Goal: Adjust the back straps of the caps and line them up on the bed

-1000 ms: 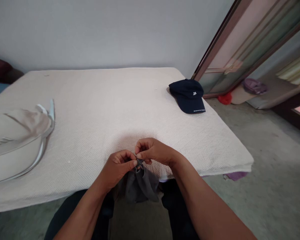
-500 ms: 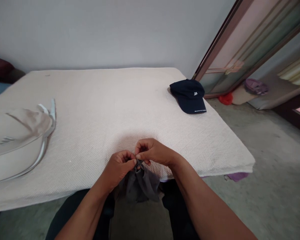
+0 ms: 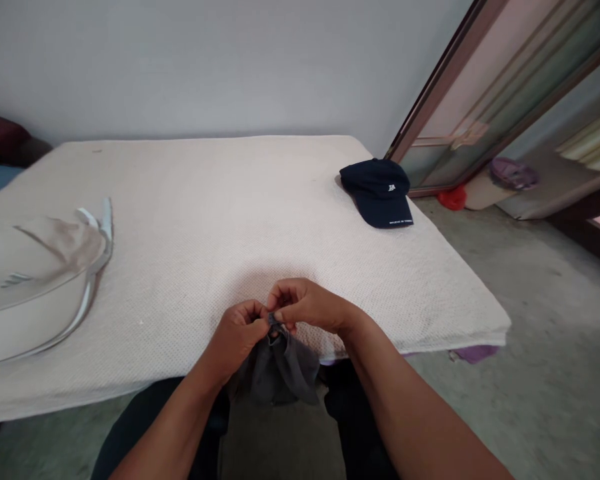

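A dark grey piece of cloth (image 3: 286,375) hangs from my fingers at the front edge of the covered surface, over the gap between my knees. My left hand (image 3: 239,337) pinches its gathered top edge between thumb and forefinger. From the other side, my right hand (image 3: 305,307) also pinches that edge, its fingertips close against those of the left. The exact bit of cloth between the fingertips is mostly hidden. What kind of article the cloth belongs to does not show.
A white textured cover (image 3: 200,200) spreads over the broad surface before me. On it lie a navy cap (image 3: 377,190) at the back right and a beige hat with pale ties (image 3: 35,293) at the left. A framed glass door (image 3: 460,100) stands beyond the right corner.
My fingertips have shifted very slightly on the cloth's top edge, the right hand a little to the left. The cloth still hangs in the same place, and the hats have not moved.
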`<control>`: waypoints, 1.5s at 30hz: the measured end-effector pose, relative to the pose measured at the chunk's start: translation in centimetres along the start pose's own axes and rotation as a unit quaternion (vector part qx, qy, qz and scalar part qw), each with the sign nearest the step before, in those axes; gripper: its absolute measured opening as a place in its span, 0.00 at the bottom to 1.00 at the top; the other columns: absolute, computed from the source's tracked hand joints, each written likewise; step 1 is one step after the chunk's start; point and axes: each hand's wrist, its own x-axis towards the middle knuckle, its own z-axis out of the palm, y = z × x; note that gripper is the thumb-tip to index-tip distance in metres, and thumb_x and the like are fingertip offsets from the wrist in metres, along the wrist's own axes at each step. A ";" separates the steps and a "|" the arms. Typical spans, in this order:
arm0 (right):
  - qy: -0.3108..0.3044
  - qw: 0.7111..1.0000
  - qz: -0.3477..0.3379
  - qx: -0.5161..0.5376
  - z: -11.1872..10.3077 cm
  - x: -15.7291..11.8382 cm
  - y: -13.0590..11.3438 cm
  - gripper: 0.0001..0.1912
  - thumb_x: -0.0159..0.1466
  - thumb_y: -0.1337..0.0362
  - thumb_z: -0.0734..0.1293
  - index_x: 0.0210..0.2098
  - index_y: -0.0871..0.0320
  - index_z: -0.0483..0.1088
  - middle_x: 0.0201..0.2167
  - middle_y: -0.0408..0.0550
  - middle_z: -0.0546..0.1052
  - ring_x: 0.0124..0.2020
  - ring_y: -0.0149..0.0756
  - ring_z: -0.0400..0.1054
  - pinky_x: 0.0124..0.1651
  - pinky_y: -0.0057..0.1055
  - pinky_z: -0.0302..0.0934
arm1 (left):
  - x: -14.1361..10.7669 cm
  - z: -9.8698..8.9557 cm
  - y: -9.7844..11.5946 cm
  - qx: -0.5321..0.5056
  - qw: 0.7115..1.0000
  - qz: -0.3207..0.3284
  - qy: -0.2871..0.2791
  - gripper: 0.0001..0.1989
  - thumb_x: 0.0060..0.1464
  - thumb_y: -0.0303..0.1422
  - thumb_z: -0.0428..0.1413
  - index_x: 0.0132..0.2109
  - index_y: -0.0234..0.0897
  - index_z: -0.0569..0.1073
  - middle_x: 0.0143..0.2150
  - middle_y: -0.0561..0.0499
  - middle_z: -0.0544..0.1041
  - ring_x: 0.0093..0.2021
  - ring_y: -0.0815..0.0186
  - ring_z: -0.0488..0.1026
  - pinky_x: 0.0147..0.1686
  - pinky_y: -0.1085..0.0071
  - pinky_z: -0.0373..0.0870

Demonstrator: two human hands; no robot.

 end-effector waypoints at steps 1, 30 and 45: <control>0.000 1.000 0.000 0.000 0.0 0.0 0.0 0.08 0.52 0.73 0.66 0.33 0.61 0.68 0.23 0.41 0.73 0.19 0.24 0.64 0.23 0.23 0.61 | 0.0 0.0 0.0 -0.007 1.000 -0.004 0.002 0.04 0.45 0.24 0.55 0.26 0.35 0.69 0.21 0.57 0.70 0.23 0.73 0.65 0.24 0.76 0.57; -0.069 0.995 0.031 0.072 -0.6 -1.5 -1.4 0.07 0.50 0.74 0.67 0.30 0.62 0.68 0.23 0.40 0.73 0.22 0.25 0.67 0.30 0.26 0.63 | -0.5 -0.3 0.5 -0.123 0.988 0.000 -0.098 0.05 0.49 0.29 0.62 0.32 0.34 0.73 0.28 0.51 0.78 0.30 0.69 0.74 0.32 0.73 0.67; -0.085 0.995 0.056 0.017 -0.6 -1.6 -1.0 0.06 0.49 0.75 0.65 0.28 0.61 0.67 0.22 0.38 0.72 0.23 0.25 0.67 0.29 0.25 0.62 | -0.3 -0.5 0.0 -0.046 0.990 -0.025 -0.128 0.06 0.47 0.33 0.62 0.32 0.36 0.76 0.27 0.52 0.77 0.27 0.69 0.72 0.31 0.72 0.67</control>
